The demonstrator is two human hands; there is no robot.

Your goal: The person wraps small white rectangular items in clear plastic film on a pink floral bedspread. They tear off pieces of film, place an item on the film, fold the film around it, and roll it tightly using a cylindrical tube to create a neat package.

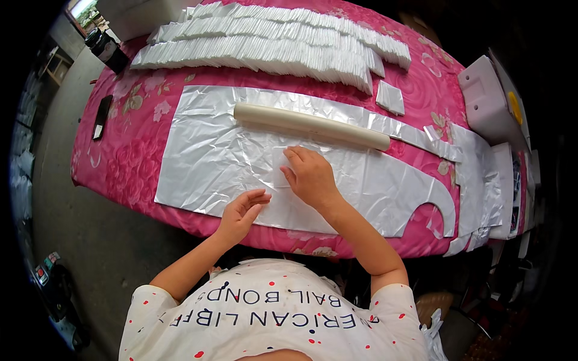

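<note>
Pink flowered cloth (135, 168) covers the counter (114, 180), its near edge closest to me on the feed, well on the near side of a long pale tube (313, 126). Just beyond that edge I have the left hand (244, 210), thumb and fingers apart, holding nothing I can see. Nearer the tube, the right hand (310, 174) bends its fingers and thumb over a small white piece (279, 171); I cannot tell whether it pinches the piece or only presses on it. That piece lies on a creased silver sheet (201, 135), on which the tube rests. Beyond the tube's right end I see a small white stack (390, 98). Past the tube, long white rows (253, 51) of thin pieces line up on the far side. From how things lie, I judge that plenty is already stacked, while the piece by the right hand is outside any stack and most of the sheet is spread flat.
</note>
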